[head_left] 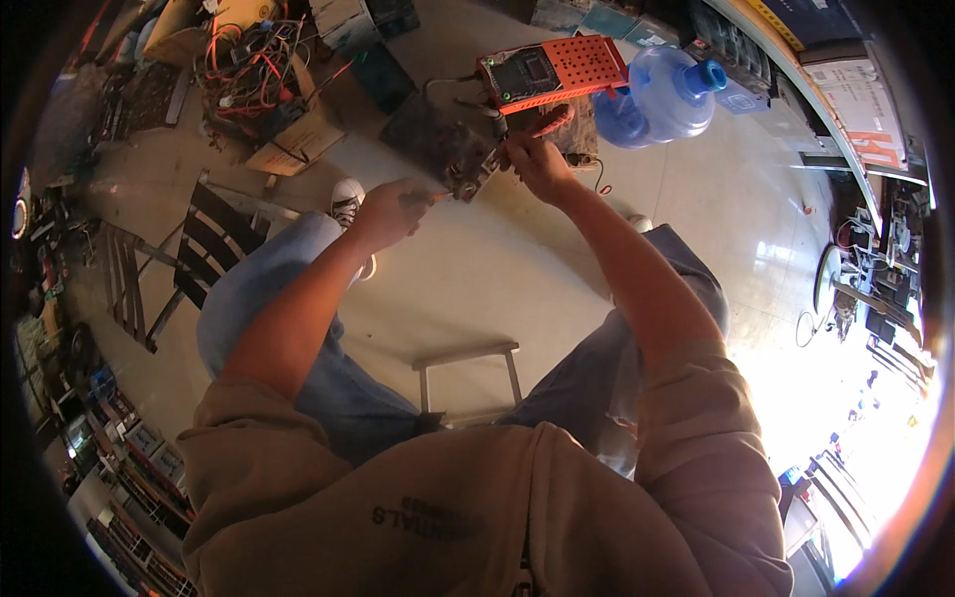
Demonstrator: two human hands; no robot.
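My left hand (388, 213) is closed, with a thin orange-tipped stick (440, 197) poking from its fingers toward the right. My right hand (537, 167) grips a metal tool (489, 171), whose exact kind I cannot make out. A red handle-like piece (551, 121) shows just beyond that hand. Between my hands, the tool's lower end meets a small cluster of metal parts (465, 187) at the edge of a dark block (428, 139). Past my right hand sits an orange perforated box (557, 76) with a black display panel and a cable.
Clear blue water jugs (668, 92) lie right of the orange box. At the far left, a cardboard box (288, 139) overflows with tangled wires (254, 70). A slatted chair (214, 234) stands left of my leg. A metal stool frame (468, 356) shows between my knees.
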